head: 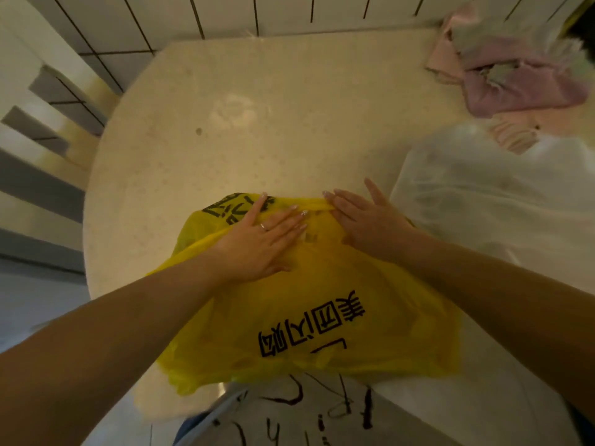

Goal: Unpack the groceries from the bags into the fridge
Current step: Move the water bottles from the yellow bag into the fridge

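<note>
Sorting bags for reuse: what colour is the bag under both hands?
Yellow bag with black printed characters; head view.

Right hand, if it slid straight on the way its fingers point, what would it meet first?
The right hand lies flat on the yellow bag, fingers pointing away over its far edge. Beyond that edge only bare table shows, then probably the tiled wall.

Thin glossy plastic yellow bag [309, 304], seemingly
</note>
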`<state>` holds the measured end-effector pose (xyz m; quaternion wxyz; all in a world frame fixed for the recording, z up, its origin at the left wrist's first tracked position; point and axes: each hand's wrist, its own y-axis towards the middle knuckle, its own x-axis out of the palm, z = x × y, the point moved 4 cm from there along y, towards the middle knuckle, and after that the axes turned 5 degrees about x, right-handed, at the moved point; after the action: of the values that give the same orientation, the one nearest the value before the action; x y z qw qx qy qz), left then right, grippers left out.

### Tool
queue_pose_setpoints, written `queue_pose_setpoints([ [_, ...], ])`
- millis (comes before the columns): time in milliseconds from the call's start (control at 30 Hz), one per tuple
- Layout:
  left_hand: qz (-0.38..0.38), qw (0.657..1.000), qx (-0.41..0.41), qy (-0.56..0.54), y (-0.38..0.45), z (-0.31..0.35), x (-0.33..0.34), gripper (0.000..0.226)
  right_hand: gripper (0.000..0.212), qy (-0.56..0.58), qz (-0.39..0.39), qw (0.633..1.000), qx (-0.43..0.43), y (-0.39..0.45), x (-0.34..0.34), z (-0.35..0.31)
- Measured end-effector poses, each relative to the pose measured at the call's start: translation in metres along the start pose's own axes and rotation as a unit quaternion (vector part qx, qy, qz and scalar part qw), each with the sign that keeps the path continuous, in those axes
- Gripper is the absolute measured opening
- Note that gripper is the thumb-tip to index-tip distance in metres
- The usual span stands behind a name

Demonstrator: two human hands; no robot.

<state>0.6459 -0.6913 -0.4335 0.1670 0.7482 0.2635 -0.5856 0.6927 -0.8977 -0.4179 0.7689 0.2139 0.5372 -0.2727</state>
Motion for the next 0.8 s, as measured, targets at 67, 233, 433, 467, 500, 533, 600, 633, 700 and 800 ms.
queue_pose_setpoints([
  [67,-0.011,1.0,-0.01,0.009,0.005,-0.009,0.006,0.08,0.056,0.021,0.009,1.0,0.007,0.004,0.006,0.002],
  [233,0.005,1.0,-0.027,0.002,0.014,-0.021,0.013,0.085,0.059,0.172,-0.039,0.983,0.044,0.012,0.02,0.014],
  [433,0.02,0.999,-0.032,-0.003,0.022,-0.021,0.016,0.086,0.042,0.342,-0.068,0.93,0.115,0.015,0.017,0.039],
  [467,0.021,0.999,-0.034,-0.006,0.023,-0.021,0.017,0.085,0.039,0.357,-0.068,0.921,0.143,0.017,0.018,0.042],
  [500,0.023,0.999,-0.037,-0.01,0.023,-0.021,0.017,0.084,0.033,0.369,-0.059,0.912,0.167,0.019,0.018,0.044],
  [533,0.026,0.999,-0.042,-0.013,0.024,-0.022,0.017,0.081,0.025,0.373,-0.048,0.908,0.183,0.021,0.021,0.045],
  [600,0.036,0.998,-0.057,-0.022,0.025,-0.022,0.016,0.076,0.014,0.35,-0.048,0.916,0.19,0.024,0.025,0.042],
  [633,0.041,0.997,-0.065,-0.028,0.025,-0.021,0.016,0.074,0.012,0.331,-0.055,0.924,0.186,0.026,0.027,0.038],
  [700,0.05,0.995,-0.076,-0.04,0.026,-0.021,0.015,0.07,0.016,0.289,-0.083,0.937,0.176,0.028,0.031,0.031],
  [800,0.062,0.993,-0.084,-0.052,0.029,-0.02,0.012,0.069,0.03,0.24,-0.151,0.946,0.155,0.027,0.04,0.022],
])
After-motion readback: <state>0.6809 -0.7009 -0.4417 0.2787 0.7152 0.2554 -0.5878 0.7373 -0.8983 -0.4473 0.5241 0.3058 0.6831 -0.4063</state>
